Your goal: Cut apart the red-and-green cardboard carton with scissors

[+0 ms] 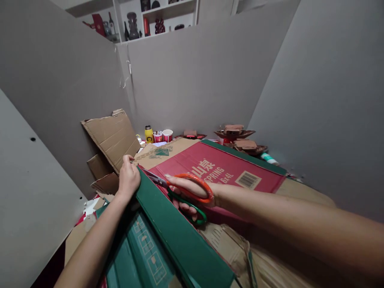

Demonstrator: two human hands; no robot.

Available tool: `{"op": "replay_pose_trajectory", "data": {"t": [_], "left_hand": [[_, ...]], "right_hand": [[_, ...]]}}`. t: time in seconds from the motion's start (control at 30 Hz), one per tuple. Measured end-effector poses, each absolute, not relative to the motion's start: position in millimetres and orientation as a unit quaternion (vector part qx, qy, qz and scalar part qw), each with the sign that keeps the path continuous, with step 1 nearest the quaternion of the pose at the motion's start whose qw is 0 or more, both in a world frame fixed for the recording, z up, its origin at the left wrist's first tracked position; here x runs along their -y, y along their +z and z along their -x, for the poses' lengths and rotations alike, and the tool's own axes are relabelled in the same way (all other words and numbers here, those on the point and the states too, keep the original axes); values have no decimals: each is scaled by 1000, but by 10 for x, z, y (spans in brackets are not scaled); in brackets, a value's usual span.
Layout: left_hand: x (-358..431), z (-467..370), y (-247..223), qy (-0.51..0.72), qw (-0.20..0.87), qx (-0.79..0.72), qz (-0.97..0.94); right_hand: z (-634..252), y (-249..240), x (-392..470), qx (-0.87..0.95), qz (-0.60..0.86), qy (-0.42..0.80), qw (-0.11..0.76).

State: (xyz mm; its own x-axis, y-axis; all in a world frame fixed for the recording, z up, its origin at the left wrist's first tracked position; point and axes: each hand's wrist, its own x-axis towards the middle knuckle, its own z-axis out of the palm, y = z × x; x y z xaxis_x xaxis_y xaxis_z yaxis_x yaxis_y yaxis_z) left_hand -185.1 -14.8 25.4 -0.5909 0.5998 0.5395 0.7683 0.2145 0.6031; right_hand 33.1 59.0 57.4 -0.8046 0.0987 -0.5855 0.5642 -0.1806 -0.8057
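Red cardboard [225,160] is being cut near frame centre — scissors [162,183] held by right hand [187,187], green strip [180,228] gripped by left hand [129,177]. Strip's lower stretch looks parted already; upper end, by scissor tips, seems left. Far green edge [244,157], right of centre, looks uncut.

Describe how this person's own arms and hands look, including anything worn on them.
The left forearm and right forearm are bare, with no sleeve, watch or bracelet in view. The left hand and right hand wear no gloves. Parts of both hands are hidden, so rings cannot be ruled out.
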Motion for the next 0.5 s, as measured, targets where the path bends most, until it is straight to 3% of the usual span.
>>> {"op": "replay_pose_trajectory", "data": {"t": [0.13,0.23,0.5], "left_hand": [[105,1837,252,-440,104,774,443],[104,1823,271,-438,108,775,443],[135,1881,223,-444,115,763,455]], "right_hand": [[-307,448,-495,-663,-220,-714,39],[-347,352,-465,-682,-228,-695,1],[-179,528,-636,-604,-270,-740,122]]}}
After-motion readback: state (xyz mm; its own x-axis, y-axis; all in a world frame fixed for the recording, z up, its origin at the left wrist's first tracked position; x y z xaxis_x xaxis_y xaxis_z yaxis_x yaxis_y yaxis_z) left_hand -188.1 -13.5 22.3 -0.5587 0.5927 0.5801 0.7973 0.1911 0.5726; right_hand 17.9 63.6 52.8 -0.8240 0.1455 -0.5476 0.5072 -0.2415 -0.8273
